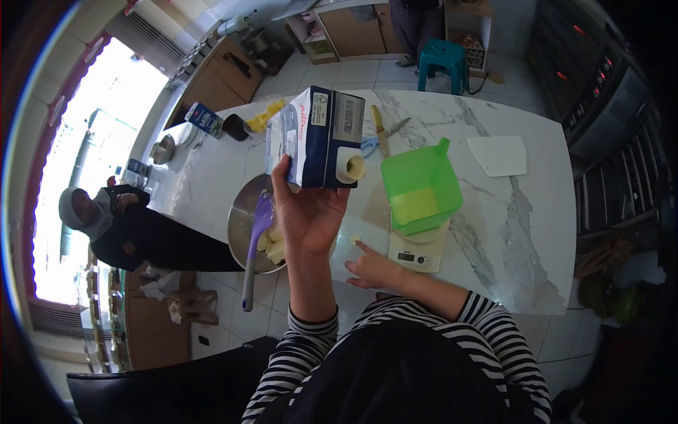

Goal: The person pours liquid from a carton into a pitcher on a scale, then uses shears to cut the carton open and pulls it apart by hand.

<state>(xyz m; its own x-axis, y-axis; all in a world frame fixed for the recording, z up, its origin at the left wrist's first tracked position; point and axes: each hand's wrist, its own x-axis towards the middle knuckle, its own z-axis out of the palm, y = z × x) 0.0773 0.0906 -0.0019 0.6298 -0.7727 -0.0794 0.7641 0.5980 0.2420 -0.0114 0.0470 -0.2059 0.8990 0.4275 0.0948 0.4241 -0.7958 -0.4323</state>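
My left hand [309, 219] is raised over the table with its fingers wrapped round a blue-and-white carton [318, 141]. The carton is tipped, and its uncapped round spout [351, 167] faces me. Lower down, my right hand [378, 270] has its index finger stretched out to a small pale round spot [355, 239] on the tabletop. Right of that hand, a green plastic container [421, 184] rests on a white kitchen scale [418, 258], with pale yellow contents showing inside. A purple spatula [263, 215] lies across a steel bowl [240, 226] with pale blocks in it, partly hidden behind my left forearm.
On the marble table [494, 240] are a white scraper [498, 155], a knife [381, 131], blue-handled scissors [370, 145], a milk carton [204, 119] and a dark cup [234, 127]. A person [141, 219] stands at left. A teal stool [443, 65] is beyond the table.
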